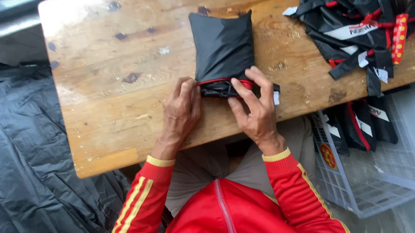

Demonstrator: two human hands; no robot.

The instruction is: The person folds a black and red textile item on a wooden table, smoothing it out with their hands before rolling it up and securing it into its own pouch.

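Pinching black pouch [223, 49] near edge: left hand [181, 111], right hand [257, 111] (both grips closed on red-trimmed opening).

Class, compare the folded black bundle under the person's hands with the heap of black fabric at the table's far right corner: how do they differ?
The folded bundle is a neat, compact rectangle; the heap is loose and tangled. Both hands, left hand and right hand, press the bundle's near edge; the heap lies untouched. Both are black with red trim.

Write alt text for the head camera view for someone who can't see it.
Both hands, left hand and right hand, press the near end of a folded black pouch with red trim on a wooden table. More black pieces lie piled at right, above a grey crate.
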